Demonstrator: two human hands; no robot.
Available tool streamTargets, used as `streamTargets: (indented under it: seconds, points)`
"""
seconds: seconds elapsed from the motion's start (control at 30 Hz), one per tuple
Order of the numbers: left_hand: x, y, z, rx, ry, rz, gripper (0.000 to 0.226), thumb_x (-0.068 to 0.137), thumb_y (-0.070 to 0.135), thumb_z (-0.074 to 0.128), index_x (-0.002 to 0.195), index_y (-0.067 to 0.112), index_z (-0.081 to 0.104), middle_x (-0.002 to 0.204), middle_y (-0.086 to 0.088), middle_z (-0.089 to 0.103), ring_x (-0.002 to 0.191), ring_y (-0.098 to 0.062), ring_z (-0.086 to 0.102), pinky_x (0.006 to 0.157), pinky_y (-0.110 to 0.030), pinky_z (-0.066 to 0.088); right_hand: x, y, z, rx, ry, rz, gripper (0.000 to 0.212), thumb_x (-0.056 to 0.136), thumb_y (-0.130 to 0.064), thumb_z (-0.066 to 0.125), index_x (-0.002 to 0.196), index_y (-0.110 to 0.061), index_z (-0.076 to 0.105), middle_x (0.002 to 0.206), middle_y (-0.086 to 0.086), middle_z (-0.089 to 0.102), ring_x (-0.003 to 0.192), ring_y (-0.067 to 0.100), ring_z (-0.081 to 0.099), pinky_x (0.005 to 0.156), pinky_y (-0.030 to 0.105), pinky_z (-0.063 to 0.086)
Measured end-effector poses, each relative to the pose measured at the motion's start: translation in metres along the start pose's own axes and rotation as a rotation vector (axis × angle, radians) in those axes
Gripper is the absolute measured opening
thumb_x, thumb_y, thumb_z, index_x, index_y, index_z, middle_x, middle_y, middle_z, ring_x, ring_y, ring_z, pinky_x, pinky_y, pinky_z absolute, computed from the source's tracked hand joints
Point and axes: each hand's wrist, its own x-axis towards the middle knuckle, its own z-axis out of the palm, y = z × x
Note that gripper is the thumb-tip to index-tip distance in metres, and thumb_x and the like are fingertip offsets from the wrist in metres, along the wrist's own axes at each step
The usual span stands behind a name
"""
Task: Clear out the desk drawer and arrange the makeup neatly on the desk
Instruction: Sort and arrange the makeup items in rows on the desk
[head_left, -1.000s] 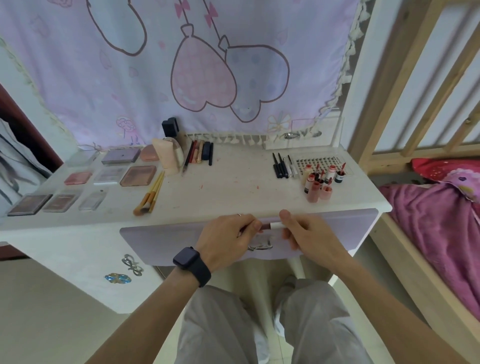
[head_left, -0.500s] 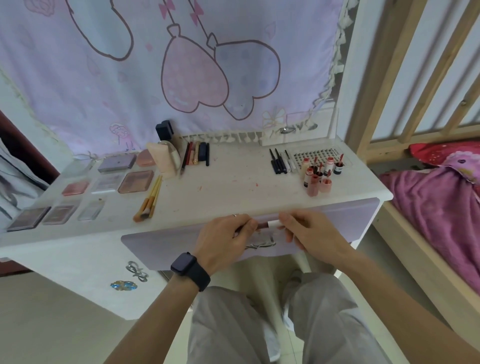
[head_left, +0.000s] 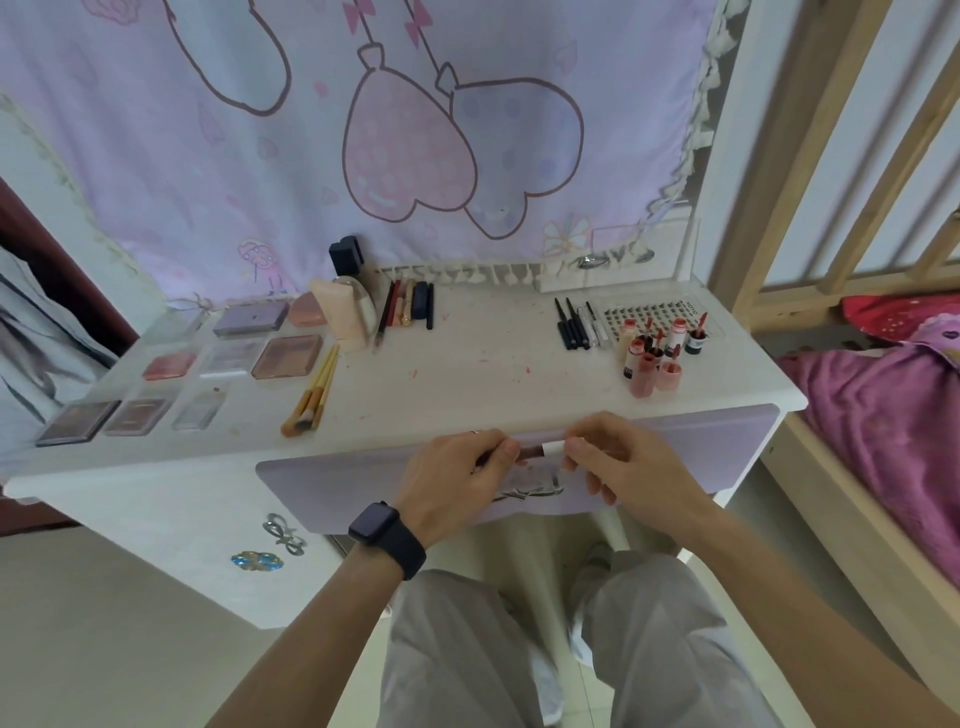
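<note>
Both hands hold one small lip-colour tube (head_left: 540, 450) level in front of the lilac drawer front (head_left: 332, 488). My left hand (head_left: 457, 480) pinches its dark red end, and my right hand (head_left: 613, 462) pinches its white cap end. The drawer looks pushed in under the white desk top (head_left: 467, 374). On the desk lie eyeshadow palettes (head_left: 288, 356) at the left, makeup brushes (head_left: 311, 395), pencils (head_left: 408, 306) at the back, black liners (head_left: 571, 325) and a cluster of upright lip tubes (head_left: 654, 358) at the right.
A pink bottle and clear dome (head_left: 348, 317) stand at the back beside a dark box (head_left: 345, 255). A lash tray (head_left: 654, 317) lies behind the lip tubes. A wooden bed frame (head_left: 810, 467) with purple bedding (head_left: 893, 415) borders the desk's right side. A curtain hangs behind.
Both hands stay on the small tube at the drawer front. The view has tilted slightly; the hands have hardly shifted.
</note>
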Motion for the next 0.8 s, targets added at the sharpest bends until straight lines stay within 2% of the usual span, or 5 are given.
streamTargets:
  seconds: [0.1,0.27,0.4,0.5,0.8]
  points:
    - [0.0006,-0.0002,0.0002,-0.007,-0.006,-0.011,0.035,0.100,0.049,0.040,0.092,0.031,0.069,0.060,0.010,0.055,0.059,-0.011,0.051,0.051,-0.029,0.034,0.0001,-0.0003,-0.0013,0.022,-0.002,-0.023,0.018,0.096,-0.024,0.068,0.103,-0.040,0.067,0.101,-0.012,0.072,0.070,0.011,0.069,0.058,0.019,0.051]
    - [0.0015,0.0020,0.0013,-0.024,-0.004,-0.015,0.036,0.097,0.052,0.037,0.091,0.036,0.069,0.059,0.010,0.055,0.059,-0.012,0.052,0.051,-0.030,0.036,0.0000,-0.0043,0.0002,-0.016,0.054,0.034,0.031,0.086,-0.066,0.058,0.093,-0.038,0.069,0.082,-0.007,0.076,0.062,0.007,0.065,0.055,0.015,0.047]
    - [0.0014,0.0012,0.0022,-0.018,-0.004,-0.011,0.036,0.097,0.052,0.037,0.090,0.035,0.068,0.060,0.008,0.056,0.059,-0.012,0.052,0.051,-0.031,0.035,0.0017,-0.0003,-0.0010,-0.025,0.047,0.006,0.011,0.097,-0.040,0.064,0.087,-0.041,0.069,0.081,-0.005,0.075,0.063,0.008,0.064,0.057,0.019,0.049]
    - [0.0006,-0.0009,0.0020,-0.032,0.006,-0.021,0.037,0.097,0.053,0.037,0.088,0.035,0.068,0.059,0.006,0.057,0.057,-0.013,0.051,0.051,-0.030,0.034,0.0002,0.0012,-0.0032,-0.009,0.040,-0.055,0.019,0.095,-0.021,0.069,0.093,-0.040,0.069,0.090,-0.011,0.072,0.075,0.008,0.067,0.064,0.021,0.053]
    - [0.0000,-0.0006,-0.0032,-0.052,0.030,-0.019,0.038,0.098,0.052,0.038,0.089,0.036,0.071,0.055,0.006,0.052,0.051,-0.010,0.046,0.048,-0.023,0.026,-0.0037,-0.0001,-0.0036,-0.058,0.090,-0.114,0.020,0.096,-0.019,0.068,0.099,-0.038,0.068,0.096,-0.015,0.070,0.081,0.007,0.066,0.075,0.017,0.052]
